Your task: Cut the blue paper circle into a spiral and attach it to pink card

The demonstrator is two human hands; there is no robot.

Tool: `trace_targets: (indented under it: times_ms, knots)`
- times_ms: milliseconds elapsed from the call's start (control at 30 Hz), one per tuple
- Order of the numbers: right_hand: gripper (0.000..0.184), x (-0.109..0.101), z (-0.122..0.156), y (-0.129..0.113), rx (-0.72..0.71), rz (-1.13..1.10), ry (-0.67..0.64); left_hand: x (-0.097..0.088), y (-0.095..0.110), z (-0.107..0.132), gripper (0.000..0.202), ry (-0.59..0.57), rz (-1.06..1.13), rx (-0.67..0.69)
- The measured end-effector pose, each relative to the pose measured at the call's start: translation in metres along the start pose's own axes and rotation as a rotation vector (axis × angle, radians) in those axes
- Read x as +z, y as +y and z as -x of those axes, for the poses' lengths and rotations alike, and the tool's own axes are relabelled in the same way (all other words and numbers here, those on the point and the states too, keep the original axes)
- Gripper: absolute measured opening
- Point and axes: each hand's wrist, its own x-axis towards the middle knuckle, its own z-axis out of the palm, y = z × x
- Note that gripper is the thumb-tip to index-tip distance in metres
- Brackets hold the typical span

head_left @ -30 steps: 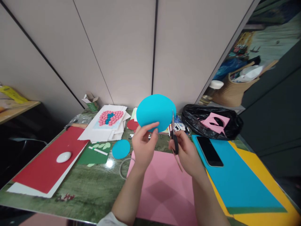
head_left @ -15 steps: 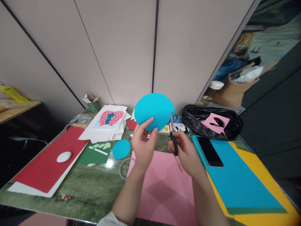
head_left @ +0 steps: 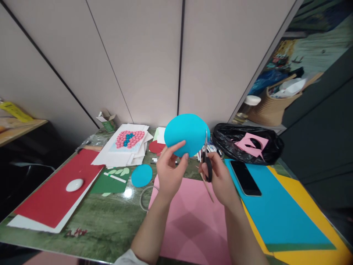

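A large blue paper disc (head_left: 187, 132) is pinched by its lower edge in my left hand (head_left: 171, 171), thumb on one side and a finger across its face. My right hand (head_left: 217, 176) grips black-handled scissors (head_left: 209, 167), whose blades point up at the disc's right edge. Below both hands lies a pink paper sheet (head_left: 193, 221). A thin wooden stick (head_left: 207, 188) shows beside my right hand; whether the fingers hold it I cannot tell. Left of my left hand, a smaller blue paper disc (head_left: 142, 175) rests on the table, near a roll of tape (head_left: 145, 198).
To the right, a phone (head_left: 246, 178) lies on blue paper (head_left: 286, 209) over yellow sheets. Behind it sits a black plastic bag (head_left: 223, 138) with pink scraps. At left are red paper (head_left: 60, 191), a white oval object (head_left: 74, 185), green paper (head_left: 109, 186) and a pink-beaded picture (head_left: 129, 139).
The large blue disc has shifted right and slightly down with my left hand. The scissors have moved a little right, still at the disc's right edge.
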Motion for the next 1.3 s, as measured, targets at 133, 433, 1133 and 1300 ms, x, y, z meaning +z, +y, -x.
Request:
trace_targets:
  times_ms: [133, 433, 1133, 1300]
  knots:
    - [0.026, 0.0017, -0.0007, -0.0006, -0.004, 0.013, 0.005, -0.0007, 0.0016, -0.0009, 0.028, 0.007, 0.001, 0.007]
    - [0.023, 0.0014, -0.0001, 0.0018, -0.016, 0.033, -0.002, -0.0005, 0.0037, -0.0025, 0.022, 0.029, 0.020, 0.013]
    - [0.016, 0.0020, 0.0005, -0.0004, -0.004, 0.022, -0.016, -0.0027, -0.0018, -0.0021, 0.022, 0.041, 0.074, -0.048]
    - [0.017, 0.0018, 0.0000, -0.0024, 0.003, 0.047, -0.019, -0.0040, 0.0006, -0.0024, 0.021, 0.053, 0.042, -0.089]
